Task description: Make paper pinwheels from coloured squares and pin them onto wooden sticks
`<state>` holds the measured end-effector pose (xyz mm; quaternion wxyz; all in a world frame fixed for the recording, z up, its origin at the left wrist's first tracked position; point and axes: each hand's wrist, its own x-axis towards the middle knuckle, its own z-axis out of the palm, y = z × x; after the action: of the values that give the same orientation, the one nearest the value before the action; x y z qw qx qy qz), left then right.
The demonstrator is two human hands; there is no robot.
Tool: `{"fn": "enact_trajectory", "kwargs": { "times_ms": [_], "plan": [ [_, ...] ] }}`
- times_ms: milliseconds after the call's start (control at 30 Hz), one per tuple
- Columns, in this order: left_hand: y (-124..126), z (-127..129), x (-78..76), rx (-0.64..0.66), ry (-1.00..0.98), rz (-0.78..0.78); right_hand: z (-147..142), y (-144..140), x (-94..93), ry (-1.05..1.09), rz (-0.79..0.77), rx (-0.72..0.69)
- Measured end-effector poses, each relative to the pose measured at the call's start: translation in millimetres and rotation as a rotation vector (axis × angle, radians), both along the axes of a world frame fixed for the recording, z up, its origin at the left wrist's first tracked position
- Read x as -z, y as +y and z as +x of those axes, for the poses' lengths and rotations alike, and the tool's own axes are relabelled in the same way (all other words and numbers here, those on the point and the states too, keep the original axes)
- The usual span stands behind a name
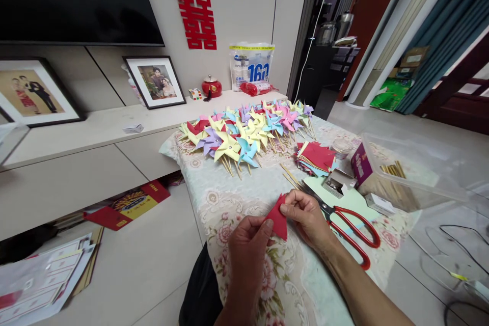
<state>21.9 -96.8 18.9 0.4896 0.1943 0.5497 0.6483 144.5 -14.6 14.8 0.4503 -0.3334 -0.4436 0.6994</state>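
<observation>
A red paper piece [277, 220], folded to a triangle, is held over the table [214, 204] near its front edge, approx. mid-width. It is pinched at the lower left corner by the left hand [246, 244], thumb and forefinger closed on it, and at the upper right edge by the right hand [305, 214], fingertips closed on it too. Red-handled scissors [346, 224] are laid just right of the right hand, blades pointed toward the far edge. Beyond them, a stack of cut paper squares [317, 157], red on top, is seen, w/ loose wooden sticks [290, 175] beside it. A big pile of finished pinwheels [248, 132] in yellow, blue, pink, purple & red is spread along the far edge. A clear plastic box [405, 173] w/ more sticks inside is set at the right edge. The table is covered by a floral cloth.
</observation>
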Motion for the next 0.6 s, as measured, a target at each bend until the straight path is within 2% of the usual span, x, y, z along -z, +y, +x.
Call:
{"fn": "enact_trajectory", "kwargs": {
  "times_ms": [367, 600],
  "plan": [
    [2.0, -0.8, -0.1, -0.014, -0.034, 0.009, -1.2, 0.4, -1.4, 0.026, -0.027, 0.005],
    [1.7, -3.0, -4.7, 0.033, 0.066, -0.005, -1.0, -1.4, 0.5, 0.045, -0.015, -0.162]
  ]
}}
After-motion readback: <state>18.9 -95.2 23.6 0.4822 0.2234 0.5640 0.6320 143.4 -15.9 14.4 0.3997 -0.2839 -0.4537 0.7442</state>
